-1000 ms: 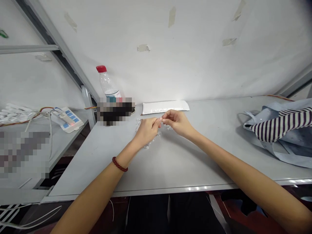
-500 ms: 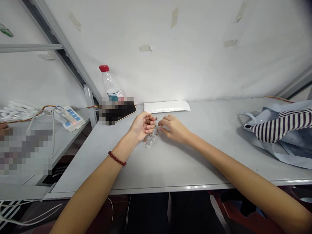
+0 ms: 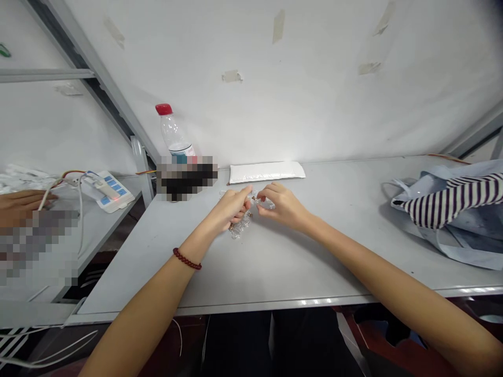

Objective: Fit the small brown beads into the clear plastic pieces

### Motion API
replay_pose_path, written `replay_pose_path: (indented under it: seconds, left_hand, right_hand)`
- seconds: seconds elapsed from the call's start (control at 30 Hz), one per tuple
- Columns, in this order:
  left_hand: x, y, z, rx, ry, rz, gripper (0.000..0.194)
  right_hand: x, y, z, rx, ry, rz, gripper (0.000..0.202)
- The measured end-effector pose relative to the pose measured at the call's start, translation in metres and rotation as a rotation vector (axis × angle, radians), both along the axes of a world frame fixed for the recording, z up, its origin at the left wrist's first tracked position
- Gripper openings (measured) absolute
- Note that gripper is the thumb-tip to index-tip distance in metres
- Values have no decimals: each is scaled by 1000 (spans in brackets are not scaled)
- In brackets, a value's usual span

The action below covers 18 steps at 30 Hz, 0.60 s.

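Observation:
Small clear pieces (image 3: pixel 240 229) with brass-coloured bits lie in a little pile on the grey table, partly under my left hand (image 3: pixel 231 207); their exact kind is too small to tell. That hand is closed, its fingers curled inward and the thumb laid over them, and what lies inside is hidden. Just to the right, my right hand (image 3: pixel 283 206) pinches one clear piece with a brass-coloured end (image 3: pixel 254 198) between thumb and fingers. The piece's end points toward the left fingertips, very close to them. A dark red beaded bracelet (image 3: pixel 187 259) circles my left wrist.
Behind my hands a white flat packet (image 3: pixel 267 172) lies against the wall. A red-capped bottle (image 3: pixel 173 131) and a partly blurred dark phone (image 3: pixel 188 182) stand to its left. A striped bag (image 3: pixel 451 209) sits at right. Another person's hand (image 3: pixel 25 204) is beside a power strip (image 3: pixel 112 191).
My left hand has turned over from palm-up, its thumb now on top. A clear piece now shows in my right fingers. The other person's hand has come further into view at left.

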<state>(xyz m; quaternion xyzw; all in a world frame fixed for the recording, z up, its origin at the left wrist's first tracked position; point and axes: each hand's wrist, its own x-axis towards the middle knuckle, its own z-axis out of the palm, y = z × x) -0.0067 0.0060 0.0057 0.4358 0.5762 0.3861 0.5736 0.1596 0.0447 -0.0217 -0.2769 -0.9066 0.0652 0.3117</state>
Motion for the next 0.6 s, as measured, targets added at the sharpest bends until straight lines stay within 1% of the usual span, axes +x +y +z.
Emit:
replay_pose_path:
  seconds: [0.1, 0.17, 0.2, 0.27, 0.33, 0.4, 0.47, 0.53, 0.6]
  left_hand:
    - [3, -3, 2, 8, -4, -75, 47]
    - [4, -4, 3, 32, -49, -92, 45]
    - [5, -4, 3, 52, -70, -85, 44]
    - [7, -4, 1, 137, -67, -33, 42]
    - [9, -3, -3, 275, 7, 34, 44]
    - [10, -2, -5, 375, 53, 63, 46]
    - [10, -2, -3, 354, -36, 75, 46]
    - [6, 0, 4, 276, -228, 125, 44]
    - [-1, 2, 12, 221, -416, 197, 40]
  right_hand:
    - [0, -2, -1, 44, 135, 92, 13]
    - [-1, -4, 0, 13, 198, 116, 13]
    - [-1, -6, 2, -26, 225, 110, 13]
    - [-2, -10, 9, -159, 265, 73, 9]
    - [-3, -14, 16, -318, 285, 40, 7]
    - [-3, -18, 22, -425, 294, 35, 9]
    - [-3, -18, 25, -441, 301, 37, 9]
    - [-1, -15, 23, -410, 287, 25, 7]
    - [1, -8, 17, -348, 223, 5, 5]
